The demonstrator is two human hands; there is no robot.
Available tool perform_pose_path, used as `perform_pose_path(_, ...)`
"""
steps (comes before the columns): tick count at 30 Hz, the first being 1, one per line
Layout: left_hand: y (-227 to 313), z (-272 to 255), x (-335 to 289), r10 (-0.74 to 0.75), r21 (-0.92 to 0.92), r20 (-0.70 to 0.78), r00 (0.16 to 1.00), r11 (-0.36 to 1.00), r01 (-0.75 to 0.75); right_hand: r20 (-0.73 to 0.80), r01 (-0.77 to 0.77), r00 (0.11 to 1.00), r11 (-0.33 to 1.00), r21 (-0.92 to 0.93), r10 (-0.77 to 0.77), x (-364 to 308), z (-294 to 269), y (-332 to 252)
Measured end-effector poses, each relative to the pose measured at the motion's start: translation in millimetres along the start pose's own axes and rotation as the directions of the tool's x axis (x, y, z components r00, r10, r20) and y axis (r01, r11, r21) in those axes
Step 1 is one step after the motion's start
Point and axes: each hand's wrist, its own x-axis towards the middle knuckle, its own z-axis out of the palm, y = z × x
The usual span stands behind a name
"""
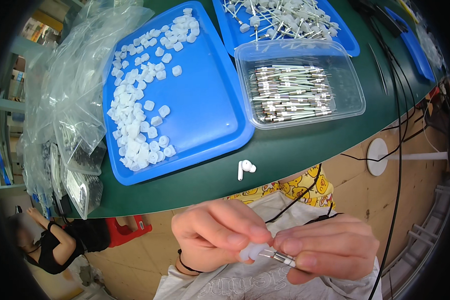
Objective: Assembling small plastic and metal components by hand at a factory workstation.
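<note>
In front of my lap, my left hand [212,231] pinches a small translucent white plastic cap [253,251] between thumb and fingers. Opposite it, my right hand [337,245] grips a thin metal-ended cable piece [283,258] with fine wire pins pointing left at the cap. The pin tips are right beside the cap; whether they enter it I cannot tell. Many loose caps of the same kind [135,145] lie along the left side of a blue tray [205,145]. Similar cable pieces [292,92] are stacked in a clear plastic box [352,95] to its right.
A second blue tray [352,42] at the back holds capped cable pieces [290,20]. A white earbud [245,169] lies near the edge of the green table [205,182]. Clear plastic bags [70,75] cover the left end. Tweezers [378,67] and black cables [397,125] are rightward. Another person [57,245] sits at lower left.
</note>
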Motion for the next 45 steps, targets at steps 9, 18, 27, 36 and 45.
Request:
perform_pose_path(9,-3.3,0.3,1.1,0.008,-0.004,0.003,1.0,1.0,-0.008,-0.026,0.001,1.0,1.0,0.003,-0.001,0.9,1.3,1.5)
perform_pose_path(18,6.5,1.9,5.0,0.104,0.408,0.127,0.986,0.901,-0.148,0.061,-0.089,0.994,0.995,0.038,0.087,7.4,-8.3,-0.4)
perform_pose_path(27,5.3,6.5,7.3,0.091,0.481,0.148,0.985,0.863,-0.152,0.071,-0.028,0.997,0.993,0.112,0.02,6.7,-10.2,10.4)
perform_pose_path(36,8.8,-5.1,10.1,-0.036,0.501,0.339,0.94,0.853,-0.148,0.014,-0.053,0.999,0.993,0.109,0.051,-4.5,-5.7,12.7)
perform_pose_path(45,9.6,6.7,6.9,0.01,0.566,0.198,0.98,0.815,-0.123,-0.028,-0.279,0.924,0.722,0.634,0.381,-1.3,2.0,20.2)
